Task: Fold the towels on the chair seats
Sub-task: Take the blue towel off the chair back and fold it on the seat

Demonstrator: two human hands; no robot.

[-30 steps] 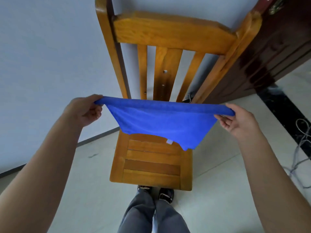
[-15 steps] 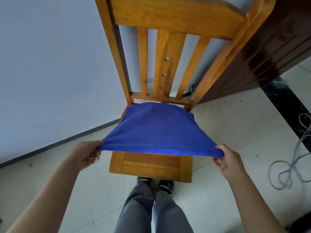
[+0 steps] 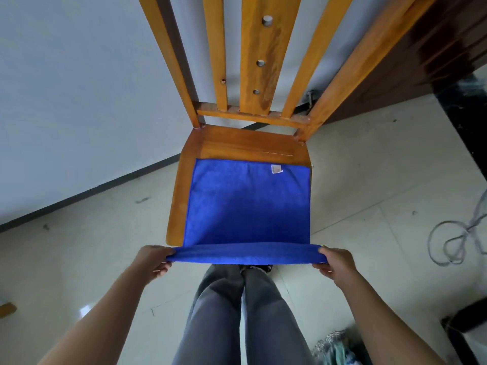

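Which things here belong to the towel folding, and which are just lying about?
Job: blue microfibre towel; orange wooden chair seat; left hand, right hand gripping towel's near edge.
Lying about: looped grey floor cable; crumpled patterned cloth.

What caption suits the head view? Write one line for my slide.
Left hand and right hand grip the near edge of a blue towel spread on the wooden chair seat.

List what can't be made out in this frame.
Head view:
- Label on the blue towel: too small to read.
- Chair backrest: top cut off by the frame edge.
- Fingertips of left hand and right hand: partly hidden by the towel's near edge.
- Patterned bundle, bottom right: blurred, cut off.
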